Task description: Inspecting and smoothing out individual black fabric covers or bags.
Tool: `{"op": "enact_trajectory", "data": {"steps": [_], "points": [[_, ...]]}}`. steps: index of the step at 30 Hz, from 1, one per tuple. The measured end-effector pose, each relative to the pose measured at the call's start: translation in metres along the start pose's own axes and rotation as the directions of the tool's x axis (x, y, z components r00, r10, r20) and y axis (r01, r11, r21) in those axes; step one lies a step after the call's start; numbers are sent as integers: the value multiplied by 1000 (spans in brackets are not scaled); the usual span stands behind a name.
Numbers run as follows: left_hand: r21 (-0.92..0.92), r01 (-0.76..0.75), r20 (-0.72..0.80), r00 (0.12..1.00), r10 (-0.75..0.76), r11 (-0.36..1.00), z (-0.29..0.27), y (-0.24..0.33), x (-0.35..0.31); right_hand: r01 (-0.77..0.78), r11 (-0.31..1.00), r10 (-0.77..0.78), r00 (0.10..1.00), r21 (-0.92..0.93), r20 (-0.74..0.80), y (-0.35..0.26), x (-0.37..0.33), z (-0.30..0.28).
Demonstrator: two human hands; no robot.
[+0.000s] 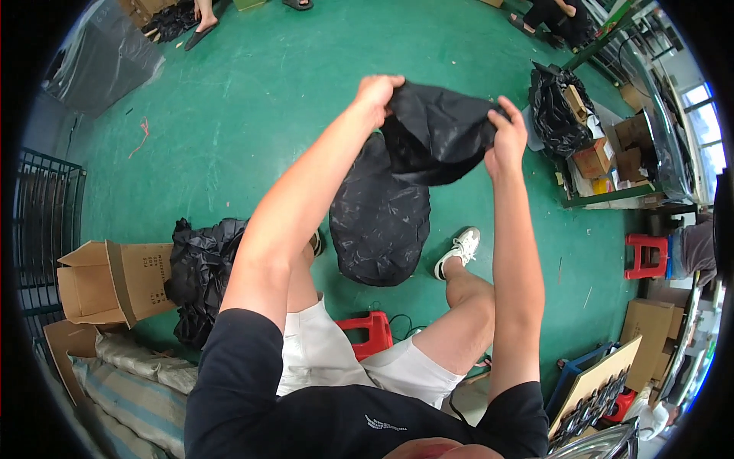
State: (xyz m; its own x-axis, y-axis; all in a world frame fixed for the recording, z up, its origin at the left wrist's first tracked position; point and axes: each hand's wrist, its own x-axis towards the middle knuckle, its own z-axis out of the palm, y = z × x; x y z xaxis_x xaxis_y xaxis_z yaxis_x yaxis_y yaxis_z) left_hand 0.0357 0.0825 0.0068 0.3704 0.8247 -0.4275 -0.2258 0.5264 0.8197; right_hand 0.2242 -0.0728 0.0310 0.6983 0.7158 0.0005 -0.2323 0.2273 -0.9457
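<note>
I hold a black fabric piece, perhaps a bag or a cover, stretched up between my two hands. My left hand pinches its left upper corner. On the right side, my right hand grips the other edge, thumb and fingers closed on the cloth. The piece sags in the middle, its lower edge curving down. Below and partly behind it, a rounded black fabric bundle lies on the green floor between my feet. Its far end is partly covered by the held cloth and my left forearm.
A red stool stands between my legs. To my left are crumpled black plastic, an open cardboard box and striped sacks. A shelf with boxes and a red stool stand right. Other people sit at the far edge.
</note>
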Motion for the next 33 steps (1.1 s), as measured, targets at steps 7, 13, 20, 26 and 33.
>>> {"op": "enact_trajectory", "data": {"steps": [7,13,20,26,33], "points": [[-208,-332,56,935,351,920,8,66,-38,36,973,-60,993,227,98,-45,6,32],[6,-268,-279,925,259,963,-57,-82,-25,-73,988,63,995,-133,-84,115,-25,-24],[275,201,-480,876,-47,940,-152,-251,-67,-462,726,340,885,-509,-319,277,-121,-121],[414,227,-492,871,7,881,-128,-279,-116,-404,640,124,894,-653,-432,282,-165,-157],[362,193,-640,762,93,912,-194,-308,-118,-506,595,330,862,-625,-384,261,-228,-95]]}}
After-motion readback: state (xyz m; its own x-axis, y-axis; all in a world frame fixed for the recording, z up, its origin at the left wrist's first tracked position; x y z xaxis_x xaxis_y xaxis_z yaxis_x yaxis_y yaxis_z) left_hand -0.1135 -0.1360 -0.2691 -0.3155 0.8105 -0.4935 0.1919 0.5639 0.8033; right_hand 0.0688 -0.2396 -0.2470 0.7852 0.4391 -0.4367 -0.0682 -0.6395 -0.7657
